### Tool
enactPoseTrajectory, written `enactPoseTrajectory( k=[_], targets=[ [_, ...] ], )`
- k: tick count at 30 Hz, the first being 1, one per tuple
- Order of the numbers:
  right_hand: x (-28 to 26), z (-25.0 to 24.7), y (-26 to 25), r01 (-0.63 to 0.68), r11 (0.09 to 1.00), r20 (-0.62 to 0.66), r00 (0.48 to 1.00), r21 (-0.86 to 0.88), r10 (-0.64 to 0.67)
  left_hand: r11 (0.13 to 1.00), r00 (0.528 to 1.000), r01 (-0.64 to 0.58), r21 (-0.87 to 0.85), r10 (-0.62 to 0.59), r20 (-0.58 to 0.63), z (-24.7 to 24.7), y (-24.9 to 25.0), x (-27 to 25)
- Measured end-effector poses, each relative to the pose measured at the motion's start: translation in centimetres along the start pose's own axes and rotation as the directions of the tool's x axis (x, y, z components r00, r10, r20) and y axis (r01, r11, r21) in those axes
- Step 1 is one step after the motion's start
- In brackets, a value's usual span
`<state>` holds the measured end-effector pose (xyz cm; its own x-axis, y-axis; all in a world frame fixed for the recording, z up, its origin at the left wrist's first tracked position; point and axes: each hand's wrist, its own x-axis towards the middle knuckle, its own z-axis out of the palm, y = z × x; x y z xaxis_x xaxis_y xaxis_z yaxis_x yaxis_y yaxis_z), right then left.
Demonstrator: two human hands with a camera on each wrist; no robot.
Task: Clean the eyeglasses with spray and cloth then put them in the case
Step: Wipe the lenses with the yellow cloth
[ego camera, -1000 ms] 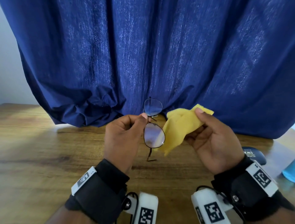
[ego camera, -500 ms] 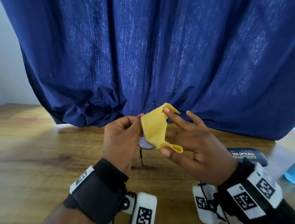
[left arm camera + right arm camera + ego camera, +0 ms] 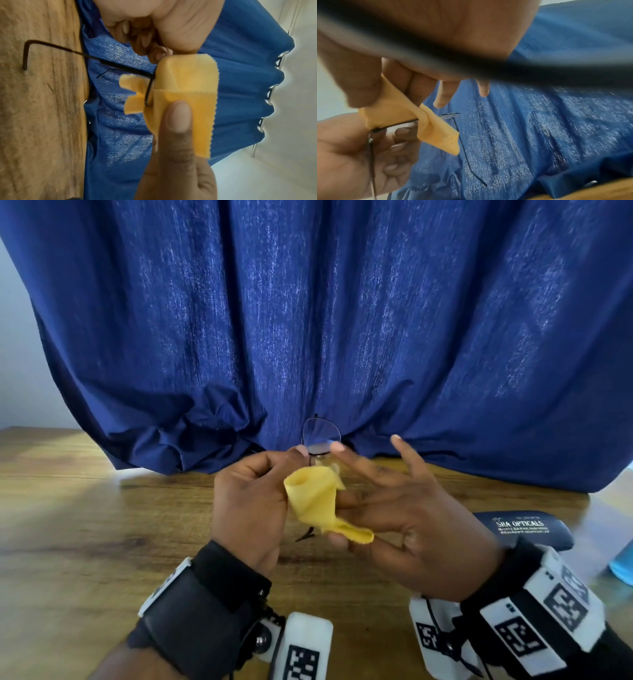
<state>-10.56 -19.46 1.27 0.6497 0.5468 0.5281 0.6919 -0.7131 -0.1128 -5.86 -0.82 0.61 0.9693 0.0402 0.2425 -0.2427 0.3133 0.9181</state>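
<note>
My left hand (image 3: 303,455) holds the thin black-framed eyeglasses (image 3: 321,434) upright above the table, pinching them near the bridge. Only the upper lens and one temple tip show in the head view. My right hand (image 3: 337,505) pinches the yellow cloth (image 3: 313,501) between thumb and forefinger, folded over the lower lens; its other fingers stick out straight. In the left wrist view the cloth (image 3: 185,88) wraps the frame, and a temple (image 3: 68,50) reaches left. In the right wrist view the cloth (image 3: 402,112) straddles the rim (image 3: 399,123).
A dark blue glasses case (image 3: 524,529) with white lettering lies on the wooden table (image 3: 102,525), to the right behind my right wrist. A light blue bottle (image 3: 623,565) shows at the right edge. A blue curtain (image 3: 308,320) hangs along the table's far side.
My right hand has brought the cloth leftward from beside the glasses onto the lower lens and folded it round the lens. The left hand has kept its hold on the glasses.
</note>
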Motion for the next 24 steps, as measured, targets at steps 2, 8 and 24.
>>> enactPoseTrajectory(
  k=[2,8,24],
  targets=[
    [0.1,0.1,0.5,-0.041,0.997,-0.064,0.997,-0.062,0.037,1.0,1.0,-0.008,-0.007,0.008,-0.022,0.0,-0.1,0.1],
    [-0.2,0.0,-0.1,-0.042,0.966,-0.068,0.996,0.256,0.061,1.0,0.999,0.0,-0.001,0.0,-0.052,0.1,-0.4,0.1],
    [0.4,0.3,2.3,-0.489,0.46,-0.079,0.617,0.741,0.783,0.998,0.998,0.055,0.037,-0.056,0.026,0.4,-1.6,-0.1]
  ],
)
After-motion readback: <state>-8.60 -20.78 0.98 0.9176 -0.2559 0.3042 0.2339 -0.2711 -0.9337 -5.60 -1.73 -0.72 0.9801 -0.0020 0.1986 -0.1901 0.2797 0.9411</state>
